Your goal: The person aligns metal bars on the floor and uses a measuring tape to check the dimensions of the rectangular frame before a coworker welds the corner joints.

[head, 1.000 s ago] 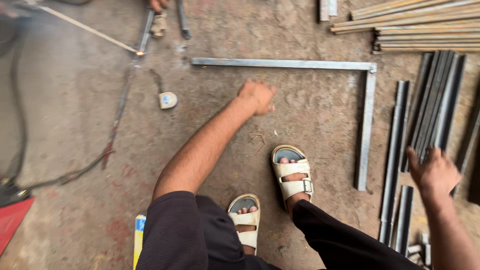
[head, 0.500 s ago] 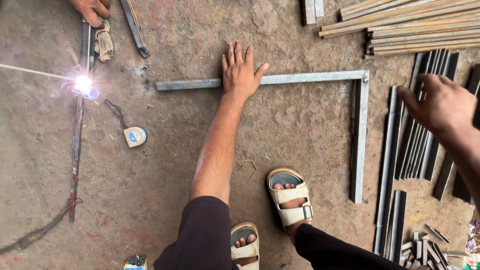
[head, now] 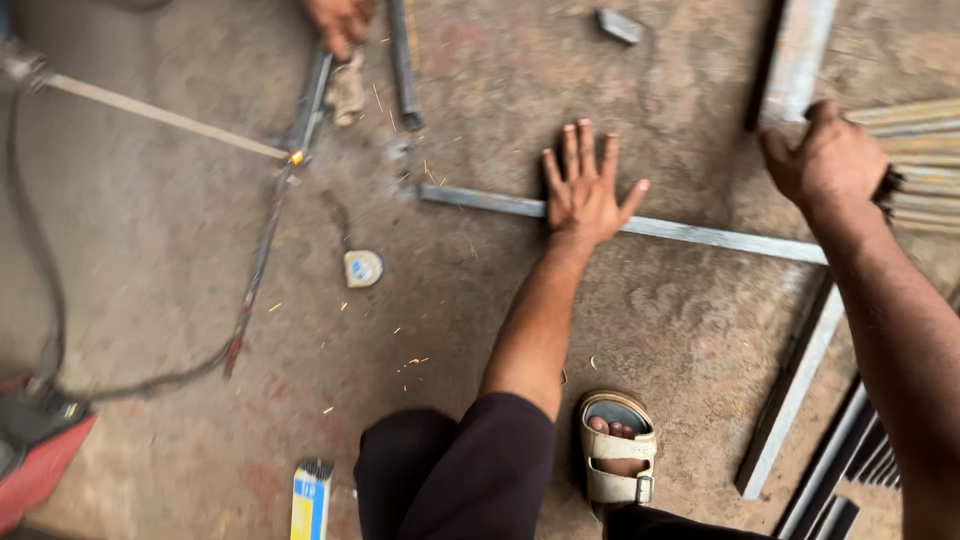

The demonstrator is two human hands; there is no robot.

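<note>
My left hand [head: 585, 190] lies flat, fingers spread, on the long grey metal bar [head: 700, 235] of an L-shaped frame on the concrete floor. The frame's other leg [head: 795, 390] runs down on the right. My right hand [head: 830, 155] is raised near the stacked metal bars [head: 925, 160] at the right edge, fingers curled; whether it grips one of them is not visible. My sandalled foot [head: 618, 450] rests below the frame.
Another person's hand [head: 340, 20] at the top holds thin rods [head: 310, 95] where sparks fly from a welding rod [head: 160, 115]. A tape measure [head: 362, 268] lies on the floor. More dark tubes [head: 850, 470] lie bottom right. A yellow-blue tool [head: 310, 500] sits at the bottom.
The view has swung so the frame sits tilted and closer. My left hand stays flat on the bar. My right hand has moved up toward the stacked bars. The welding glare has dimmed to sparks.
</note>
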